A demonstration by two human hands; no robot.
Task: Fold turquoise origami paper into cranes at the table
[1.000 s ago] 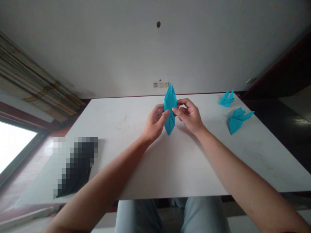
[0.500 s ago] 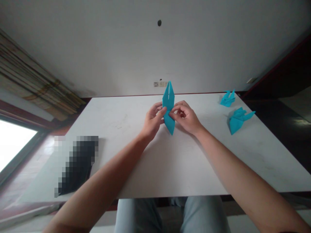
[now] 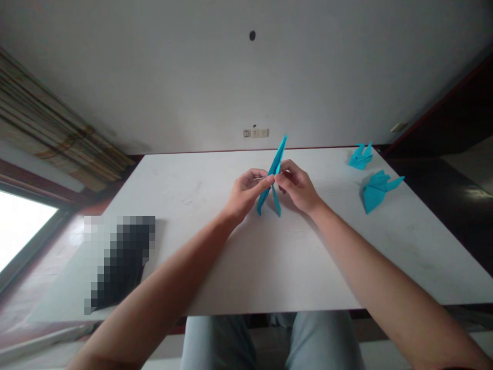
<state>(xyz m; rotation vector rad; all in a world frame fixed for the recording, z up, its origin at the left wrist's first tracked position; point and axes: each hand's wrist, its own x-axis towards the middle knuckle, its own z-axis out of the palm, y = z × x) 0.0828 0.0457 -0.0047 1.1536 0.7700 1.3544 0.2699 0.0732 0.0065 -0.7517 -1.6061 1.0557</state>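
Observation:
A folded blue origami paper [image 3: 276, 163] is held up over the middle of the table, seen nearly edge-on. Its long point leans up and to the right, and two flaps spread apart at the lower end. My left hand [image 3: 248, 191] is closed on its left side, the thumb at the paper's middle. From the right, my right hand [image 3: 298, 186] pinches it at about the same height, thumb close to the left thumb. Some fingertips of both hands are hidden behind the paper.
Two blue origami cranes, a smaller one [image 3: 361, 156] and a larger one [image 3: 379, 191], sit at the right of the white table [image 3: 281, 272]. A dark blurred-out object [image 3: 125, 262] lies at the left. The wall with sockets [image 3: 254, 133] stands behind.
The paper has turned from facing me flat to nearly edge-on, its top now tilting right. Its lower flaps have come apart. Both hands have stayed on it, with the thumbs closer together.

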